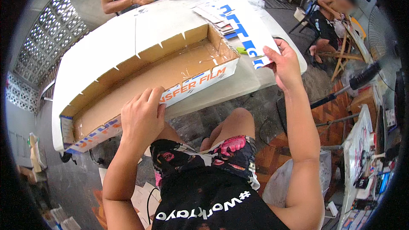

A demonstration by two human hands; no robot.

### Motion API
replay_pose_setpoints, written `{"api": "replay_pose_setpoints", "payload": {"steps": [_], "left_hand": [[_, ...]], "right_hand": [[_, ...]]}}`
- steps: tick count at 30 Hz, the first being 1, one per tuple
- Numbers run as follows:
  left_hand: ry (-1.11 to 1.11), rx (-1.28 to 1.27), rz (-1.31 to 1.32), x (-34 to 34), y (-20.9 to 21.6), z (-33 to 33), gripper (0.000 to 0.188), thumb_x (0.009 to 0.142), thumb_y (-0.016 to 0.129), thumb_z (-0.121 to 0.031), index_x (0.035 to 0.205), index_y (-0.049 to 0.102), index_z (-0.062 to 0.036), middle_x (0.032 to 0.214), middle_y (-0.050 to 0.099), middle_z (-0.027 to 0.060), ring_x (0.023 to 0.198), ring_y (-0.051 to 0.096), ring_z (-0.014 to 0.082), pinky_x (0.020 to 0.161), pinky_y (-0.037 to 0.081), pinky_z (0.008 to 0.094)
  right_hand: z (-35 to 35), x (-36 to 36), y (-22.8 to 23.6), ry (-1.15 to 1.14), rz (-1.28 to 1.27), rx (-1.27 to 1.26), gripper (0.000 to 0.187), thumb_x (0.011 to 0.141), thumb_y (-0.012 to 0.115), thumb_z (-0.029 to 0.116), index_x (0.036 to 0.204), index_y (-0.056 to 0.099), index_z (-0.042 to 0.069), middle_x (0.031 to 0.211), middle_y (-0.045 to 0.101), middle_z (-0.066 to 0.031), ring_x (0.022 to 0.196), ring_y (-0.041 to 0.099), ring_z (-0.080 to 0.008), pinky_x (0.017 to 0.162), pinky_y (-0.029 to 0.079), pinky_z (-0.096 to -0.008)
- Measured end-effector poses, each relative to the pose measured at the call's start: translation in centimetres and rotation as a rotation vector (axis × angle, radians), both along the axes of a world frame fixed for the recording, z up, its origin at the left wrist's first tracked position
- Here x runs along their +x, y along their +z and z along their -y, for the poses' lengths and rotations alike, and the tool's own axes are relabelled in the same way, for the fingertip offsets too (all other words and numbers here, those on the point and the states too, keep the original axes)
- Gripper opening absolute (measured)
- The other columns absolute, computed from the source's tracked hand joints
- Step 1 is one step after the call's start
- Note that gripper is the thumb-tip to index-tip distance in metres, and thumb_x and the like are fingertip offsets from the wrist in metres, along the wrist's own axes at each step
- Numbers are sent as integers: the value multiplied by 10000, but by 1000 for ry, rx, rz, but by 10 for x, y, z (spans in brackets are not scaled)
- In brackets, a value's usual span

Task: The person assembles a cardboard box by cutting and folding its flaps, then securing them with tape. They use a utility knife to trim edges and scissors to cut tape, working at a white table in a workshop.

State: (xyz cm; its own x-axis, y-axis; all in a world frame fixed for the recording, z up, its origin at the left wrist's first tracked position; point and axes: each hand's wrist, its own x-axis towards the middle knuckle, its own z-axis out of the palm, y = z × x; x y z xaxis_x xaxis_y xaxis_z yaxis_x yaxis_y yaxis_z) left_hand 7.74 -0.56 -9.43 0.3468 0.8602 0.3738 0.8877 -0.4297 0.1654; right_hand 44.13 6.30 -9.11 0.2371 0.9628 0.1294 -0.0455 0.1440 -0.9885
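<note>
At left, gripped the near wall of a long open cardboard box with the left fingers, close to the near edge of the white tabletop. Could have tipped or dragged the box off that edge by pulling too hard; could also have creased the wall by squeezing near its rim. Toward the right, pinched a white cardboard sheet with blue lettering between the right fingers, near the loose flat pieces. Might have scattered those, or knocked a half-hidden green item, by sweeping the sheet low, or lost hold through gripping only the near end.
</note>
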Motion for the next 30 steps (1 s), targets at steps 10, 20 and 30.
{"api": "replay_pose_setpoints", "payload": {"steps": [10,20,30], "left_hand": [[-292,-96,333,6,41,-5,401,773,754,-19,1161,655,-9,1167,653,189,1081,653,381,939,520,425],[-318,-99,319,16,43,-16,324,769,744,13,1087,686,7,1104,681,170,1023,686,335,919,527,402],[-359,-289,842,24,47,-15,474,866,727,-3,1307,556,29,1127,683,170,1017,682,215,881,554,343]], "right_hand": [[32,-1,-11,47,-16,10,380,945,724,102,1259,564,-41,1049,677,-75,857,650,-103,717,539,-248],[38,-3,-11,82,-193,-23,256,1028,629,189,1218,613,18,987,670,-19,820,620,-76,733,515,-241],[66,-12,8,252,236,-97,234,977,689,143,1168,680,9,903,658,19,803,574,-51,727,479,-227]]}}
